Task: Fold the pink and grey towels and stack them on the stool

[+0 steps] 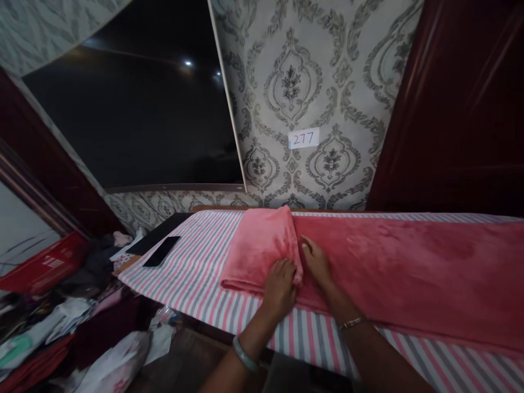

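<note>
A fluffy pink-red blanket (409,262) lies along the striped cloth (196,256) covering the table, running off to the right edge of view. Its left end is folded over into a thick, layered block (262,245). My left hand (280,281) rests flat on this block near its lower right corner, fingers stretched out. Just right of the block's folded edge, my right hand (316,261) lies on the single stretch of blanket, thumb and fingers apart and pointing at the fold. Part of the right fingers is hidden.
A black phone (162,251) lies on the striped cloth at left. A large TV (155,103) hangs on the patterned wall beside a paper label (303,138) reading 277. Clothes (118,355) and a red basket (45,263) crowd the floor at lower left.
</note>
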{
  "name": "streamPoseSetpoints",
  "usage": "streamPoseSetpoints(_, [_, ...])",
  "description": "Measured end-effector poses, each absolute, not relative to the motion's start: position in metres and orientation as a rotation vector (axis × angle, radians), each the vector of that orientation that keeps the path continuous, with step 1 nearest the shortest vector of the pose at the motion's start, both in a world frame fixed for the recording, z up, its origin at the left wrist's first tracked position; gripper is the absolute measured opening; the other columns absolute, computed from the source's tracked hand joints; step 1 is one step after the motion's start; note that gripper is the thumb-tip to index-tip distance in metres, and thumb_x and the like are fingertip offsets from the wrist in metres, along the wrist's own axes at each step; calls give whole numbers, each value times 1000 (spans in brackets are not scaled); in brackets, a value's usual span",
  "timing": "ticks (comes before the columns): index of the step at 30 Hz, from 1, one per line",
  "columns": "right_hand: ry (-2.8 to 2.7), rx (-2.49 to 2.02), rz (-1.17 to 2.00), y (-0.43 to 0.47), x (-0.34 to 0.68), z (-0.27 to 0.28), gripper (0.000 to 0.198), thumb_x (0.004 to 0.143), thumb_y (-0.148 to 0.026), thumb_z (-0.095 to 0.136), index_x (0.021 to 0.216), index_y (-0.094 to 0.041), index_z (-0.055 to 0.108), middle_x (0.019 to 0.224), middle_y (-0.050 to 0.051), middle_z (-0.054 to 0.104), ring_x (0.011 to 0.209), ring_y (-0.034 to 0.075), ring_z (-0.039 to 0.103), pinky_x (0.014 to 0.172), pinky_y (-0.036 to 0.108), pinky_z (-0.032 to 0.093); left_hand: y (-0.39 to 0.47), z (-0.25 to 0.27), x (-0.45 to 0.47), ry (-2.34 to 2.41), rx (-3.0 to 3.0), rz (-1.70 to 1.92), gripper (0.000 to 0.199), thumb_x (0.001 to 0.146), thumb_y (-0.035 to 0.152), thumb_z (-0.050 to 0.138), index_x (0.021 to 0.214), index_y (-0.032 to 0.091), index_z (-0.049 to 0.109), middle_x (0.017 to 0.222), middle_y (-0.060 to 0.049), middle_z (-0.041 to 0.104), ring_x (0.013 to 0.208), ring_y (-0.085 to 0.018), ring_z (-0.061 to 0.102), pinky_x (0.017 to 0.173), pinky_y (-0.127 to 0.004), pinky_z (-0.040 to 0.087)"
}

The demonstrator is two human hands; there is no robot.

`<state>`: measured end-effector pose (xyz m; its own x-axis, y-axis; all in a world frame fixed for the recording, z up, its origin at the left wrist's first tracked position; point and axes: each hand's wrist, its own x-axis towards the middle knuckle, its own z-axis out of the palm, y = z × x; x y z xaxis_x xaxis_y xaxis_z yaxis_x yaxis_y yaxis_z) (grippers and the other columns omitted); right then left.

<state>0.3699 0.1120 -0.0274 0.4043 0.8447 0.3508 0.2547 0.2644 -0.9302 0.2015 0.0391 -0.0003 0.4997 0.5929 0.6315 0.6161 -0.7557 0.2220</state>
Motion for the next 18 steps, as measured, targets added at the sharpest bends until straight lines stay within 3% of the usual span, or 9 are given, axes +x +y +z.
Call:
streamPoseSetpoints(6, [-971,-1296,894,139,380,-6,46,77,-27,60,122,-20,66,131,11,68,122,25,62,108,41,48,40,-4,198,-912,-2497,-1334,36,93,11,44,125,16,59,117,-14,73,111,-24,69,95,-45,58])
streamPoseSetpoints(9, [-932,-1314,1022,159,381,7,42,81,-27,57,123,-20,63,115,11,74,98,24,72,88,41,58,37,-3,196,-914,-2372,-1428,37,94,11,44,129,15,57,116,-13,74,110,-23,70,92,-41,59])
streamPoseSetpoints(12, [-908,-1319,1151,178,380,19,33,84,-27,57,114,-18,63,97,12,76,73,21,72,70,37,60,34,-1,195,-870,-2335,-1431,36,94,12,46,128,14,57,115,-13,74,109,-23,70,93,-40,59])
streamPoseSetpoints(18, [-908,-1316,1135,212,376,34,39,80,-29,62,118,-21,62,87,5,75,65,18,68,62,30,56,31,2,200,-863,-2412,-1316,32,91,12,45,117,15,63,110,-12,75,103,-24,71,91,-41,58])
